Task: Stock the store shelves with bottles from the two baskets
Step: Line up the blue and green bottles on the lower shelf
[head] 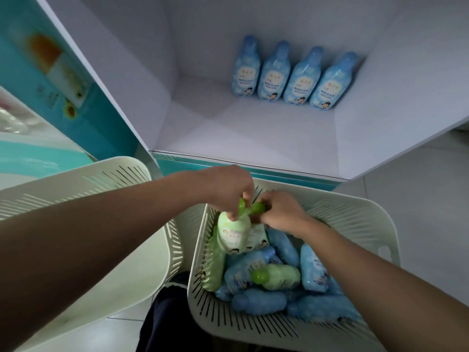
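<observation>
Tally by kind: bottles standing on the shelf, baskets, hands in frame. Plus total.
blue bottles on the shelf: 4
baskets: 2, left basket, right basket
hands: 2, left hand gripping a green bottle, right hand gripping a second green bottle
total: 8

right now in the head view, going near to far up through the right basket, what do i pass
right basket's near wall → loose blue bottles → lying green bottle → raised green bottle → left hand gripping its cap, right hand gripping a second green bottle → shelf's teal front edge → four standing blue bottles
</observation>
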Motion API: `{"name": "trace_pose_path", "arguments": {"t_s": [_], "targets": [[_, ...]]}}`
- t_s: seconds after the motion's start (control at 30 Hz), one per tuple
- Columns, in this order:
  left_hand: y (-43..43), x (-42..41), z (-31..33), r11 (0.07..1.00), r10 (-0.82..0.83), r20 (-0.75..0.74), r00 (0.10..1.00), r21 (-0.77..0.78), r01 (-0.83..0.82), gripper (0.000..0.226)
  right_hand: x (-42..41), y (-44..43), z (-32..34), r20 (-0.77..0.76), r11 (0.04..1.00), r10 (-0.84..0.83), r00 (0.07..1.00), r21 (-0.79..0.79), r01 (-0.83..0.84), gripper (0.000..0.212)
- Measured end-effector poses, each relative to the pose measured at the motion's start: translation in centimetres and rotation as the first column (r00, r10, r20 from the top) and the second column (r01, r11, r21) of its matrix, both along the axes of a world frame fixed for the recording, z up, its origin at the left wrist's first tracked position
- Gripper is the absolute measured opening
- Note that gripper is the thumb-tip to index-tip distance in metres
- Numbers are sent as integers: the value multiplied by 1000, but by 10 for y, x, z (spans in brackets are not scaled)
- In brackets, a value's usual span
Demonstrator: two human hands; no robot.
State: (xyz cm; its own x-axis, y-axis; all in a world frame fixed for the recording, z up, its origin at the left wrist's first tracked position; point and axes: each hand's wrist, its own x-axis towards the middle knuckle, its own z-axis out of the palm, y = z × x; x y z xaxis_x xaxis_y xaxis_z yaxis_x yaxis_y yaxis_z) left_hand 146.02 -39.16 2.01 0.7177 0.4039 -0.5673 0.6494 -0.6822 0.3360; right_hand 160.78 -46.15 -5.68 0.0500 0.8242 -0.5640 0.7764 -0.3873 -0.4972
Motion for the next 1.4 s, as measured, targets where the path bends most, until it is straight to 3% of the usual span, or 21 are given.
{"name": "trace_pose_path", "arguments": {"t_s": [0.23,0.47,0.7,0.87,1.13,1.4], "targets": [[23,-17,76,974,212,193,958,41,-223,33,5,26,81,170,972,206,964,74,-221,29],[49,-46,118,857,460,478,748,-17,-516,31,6,61,142,130,930,58,990,353,-101,33],[79,-54,91,686,530,573,625,144,-714,43,-9,109,138,90,819,-90,992,574,22,27],[97,-54,62,559,584,641,498,127,-819,29,-23,144,119,63,781,-114,992,622,50,29],[113,-56,44,506,580,672,460,145,-850,25,-39,198,106,187,705,-127,974,708,-45,33],[114,-60,36,456,578,647,497,249,-854,27,-49,241,103,409,682,-101,907,692,-236,43]]}}
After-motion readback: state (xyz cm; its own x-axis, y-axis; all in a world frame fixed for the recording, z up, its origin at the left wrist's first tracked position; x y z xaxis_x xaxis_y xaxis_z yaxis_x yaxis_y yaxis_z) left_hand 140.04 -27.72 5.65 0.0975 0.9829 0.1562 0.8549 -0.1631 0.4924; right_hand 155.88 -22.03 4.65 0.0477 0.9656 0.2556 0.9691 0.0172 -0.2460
